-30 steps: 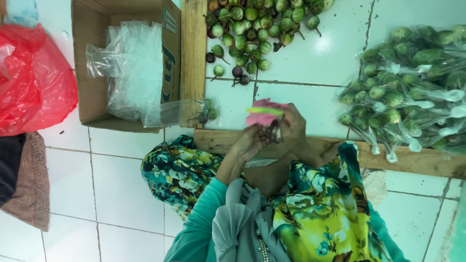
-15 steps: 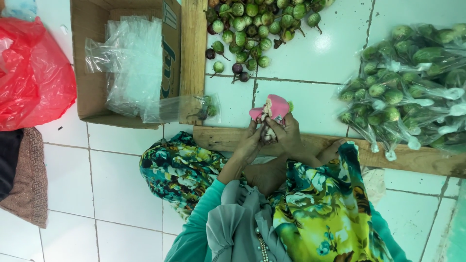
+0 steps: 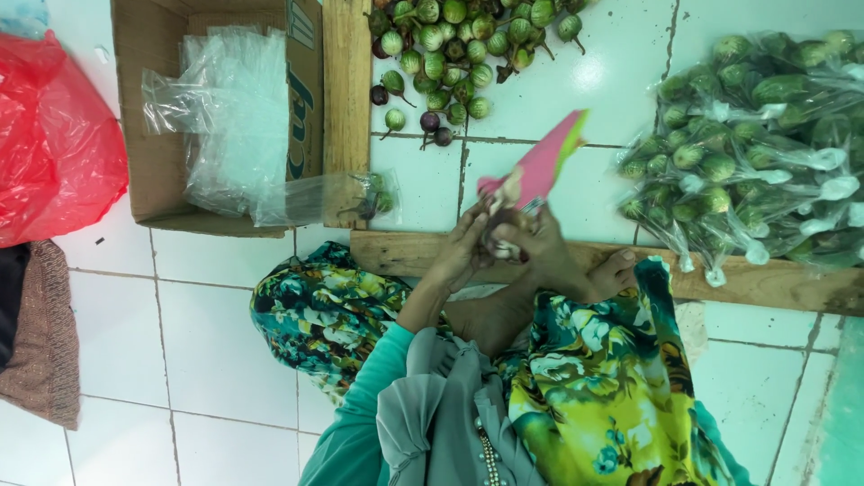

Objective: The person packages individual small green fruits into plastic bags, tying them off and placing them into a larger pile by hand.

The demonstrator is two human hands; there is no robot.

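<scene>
Fingers (image 3: 468,247) of both hands are curled shut together around the base of a pink flat plastic knife-like tool with a green tip (image 3: 540,166) plus a small dark item that's too hidden to identify. Left hand (image 3: 461,256) and right hand (image 3: 544,252) touch each other above the wooden plank (image 3: 774,279), over the white tiled floor (image 3: 225,333). Which hand actually bears the tool, cannot tell; grip area is blocked by knuckles. Half a second ago the pink tool was bunched low by the hands, now it sticks up and out toward the upper right, longer in view. One brown cardboard box (image 3: 157,117), cut off at top, holds clear plastic bags (image 3: 229,117), count unclear. One red plastic bag (image 3: 54,144) at the left, cut by the edge. One loose pile of small round green and purple eggplants (image 3: 450,54), too many to count, top cropped. One heap of bagged green eggplants (image 3: 756,153) at the right, bags overlapping, number unclear. One bare foot (image 3: 616,270) shows by the floral skirt (image 3: 603,369).
</scene>
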